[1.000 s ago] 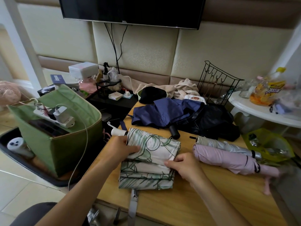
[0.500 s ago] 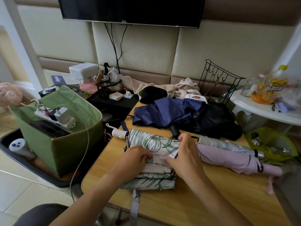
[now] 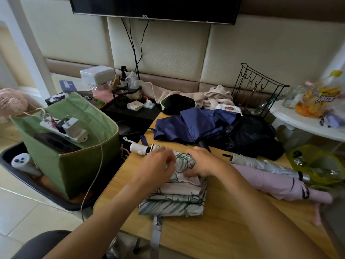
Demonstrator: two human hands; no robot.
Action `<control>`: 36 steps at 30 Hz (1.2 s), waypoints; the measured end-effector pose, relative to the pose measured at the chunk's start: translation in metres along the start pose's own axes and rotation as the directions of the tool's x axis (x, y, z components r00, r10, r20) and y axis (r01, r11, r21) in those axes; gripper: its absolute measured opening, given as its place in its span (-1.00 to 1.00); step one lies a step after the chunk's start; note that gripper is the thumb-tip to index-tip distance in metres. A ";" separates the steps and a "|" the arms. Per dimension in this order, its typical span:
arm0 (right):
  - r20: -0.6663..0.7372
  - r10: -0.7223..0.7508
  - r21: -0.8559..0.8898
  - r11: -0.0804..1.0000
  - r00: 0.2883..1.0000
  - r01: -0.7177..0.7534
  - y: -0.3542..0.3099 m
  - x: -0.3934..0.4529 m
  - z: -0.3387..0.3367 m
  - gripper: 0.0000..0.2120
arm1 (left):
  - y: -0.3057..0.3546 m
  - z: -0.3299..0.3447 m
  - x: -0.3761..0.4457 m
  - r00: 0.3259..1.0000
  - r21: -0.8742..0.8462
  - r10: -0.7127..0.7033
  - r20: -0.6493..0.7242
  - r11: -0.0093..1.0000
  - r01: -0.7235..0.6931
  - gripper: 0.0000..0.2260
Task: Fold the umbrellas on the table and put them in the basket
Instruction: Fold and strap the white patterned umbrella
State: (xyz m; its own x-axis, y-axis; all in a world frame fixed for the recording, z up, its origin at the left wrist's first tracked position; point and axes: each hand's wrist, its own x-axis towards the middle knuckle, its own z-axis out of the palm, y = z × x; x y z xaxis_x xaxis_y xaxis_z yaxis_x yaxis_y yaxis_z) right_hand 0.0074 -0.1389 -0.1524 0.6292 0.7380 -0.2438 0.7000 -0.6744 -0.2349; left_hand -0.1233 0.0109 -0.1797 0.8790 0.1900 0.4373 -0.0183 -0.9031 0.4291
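Sitting on the floor left of the table (image 3: 233, 232), a green basket (image 3: 74, 165) holds a white power strip (image 3: 61, 130) with a charger plugged in; its cable (image 3: 97, 165) hangs over the basket's front rim. A pink fan (image 3: 13, 102) shows behind the basket, at the far left edge.

On the table's near left part lies the leaf-print umbrella (image 3: 175, 195), its canopy gathered into flat pleats and its white handle (image 3: 139, 148) poking past the table's left edge, towards the basket. A grey strap (image 3: 156, 234) from it trails off the table's front edge.

Both hands rest on the far end of this umbrella, close to the handle. The left hand (image 3: 156, 165) has its fingers curled, pinching the printed cloth. The right hand (image 3: 203, 163), just beside it, has its fingers bent down and pressed together on the pleats; whether they grip or only press, I cannot tell.

At the table's back edge a blue umbrella (image 3: 194, 126) lies loose and unfolded, touching a black umbrella (image 3: 257, 137) to its right. Right of the hands, on the table, a silver umbrella (image 3: 265, 164) and a pink umbrella (image 3: 276, 182) lie rolled side by side, touching.

Behind the table's back right corner stands a black wire rack (image 3: 257, 90), and right of the table a white side table (image 3: 302, 120).
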 end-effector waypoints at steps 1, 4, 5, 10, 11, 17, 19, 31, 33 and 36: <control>0.006 -0.001 -0.008 1.000 1.000 0.001 0.000 0.002 0.001 -0.20 | -0.002 -0.001 0.007 0.997 0.055 0.037 -0.063 0.998 -0.034 -0.89; 0.007 -0.016 -0.013 1.000 1.000 0.016 0.003 0.008 0.003 -0.20 | -0.018 -0.004 0.028 0.986 0.191 0.102 0.131 0.974 -0.126 -0.52; 0.011 -0.020 -0.009 1.000 1.000 0.020 0.004 0.009 0.003 -0.21 | -0.024 -0.007 0.033 0.963 0.203 0.063 0.262 0.972 -0.119 -0.43; 0.043 -0.034 0.040 0.999 0.999 0.032 0.012 0.008 0.005 -0.32 | -0.054 -0.007 0.046 0.851 0.220 -0.037 0.524 0.971 -0.093 -0.27; 0.052 -0.033 0.040 0.999 0.998 0.031 0.013 0.008 0.005 -0.32 | -0.057 -0.005 0.048 0.856 0.235 -0.047 0.515 0.968 -0.088 -0.28; 0.111 -0.024 0.018 1.000 0.994 0.023 0.011 0.010 -0.001 -0.20 | -0.056 -0.005 0.060 0.811 0.345 -0.176 0.557 0.938 -0.033 -0.18; 0.123 -0.016 0.027 1.000 0.992 0.012 0.011 0.012 -0.002 -0.15 | -0.052 -0.009 0.063 0.787 0.358 -0.189 0.588 0.933 -0.044 -0.15; 0.216 -0.010 0.011 1.000 0.976 0.008 0.012 0.010 -0.011 -0.26 | -0.043 -0.023 0.067 0.590 0.299 -0.264 0.763 0.953 0.039 -0.15; 0.191 -0.008 0.025 1.000 0.982 0.004 0.012 0.005 -0.009 -0.29 | -0.037 -0.025 0.063 0.614 0.287 -0.244 0.750 0.957 0.030 -0.09; 0.148 0.004 0.051 0.999 0.989 -0.011 0.013 0.001 -0.003 -0.34 | -0.031 -0.028 0.059 0.627 0.278 -0.229 0.745 0.960 0.021 -0.12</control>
State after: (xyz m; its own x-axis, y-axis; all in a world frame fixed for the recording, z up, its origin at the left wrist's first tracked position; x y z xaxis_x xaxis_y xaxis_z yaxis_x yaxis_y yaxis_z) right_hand 0.0181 -0.1464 -0.1529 0.5746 0.7240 -0.3816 0.6748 -0.6829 -0.2798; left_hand -0.0844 0.0605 -0.1448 0.9100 0.0394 -0.4127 0.1335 -0.9703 0.2016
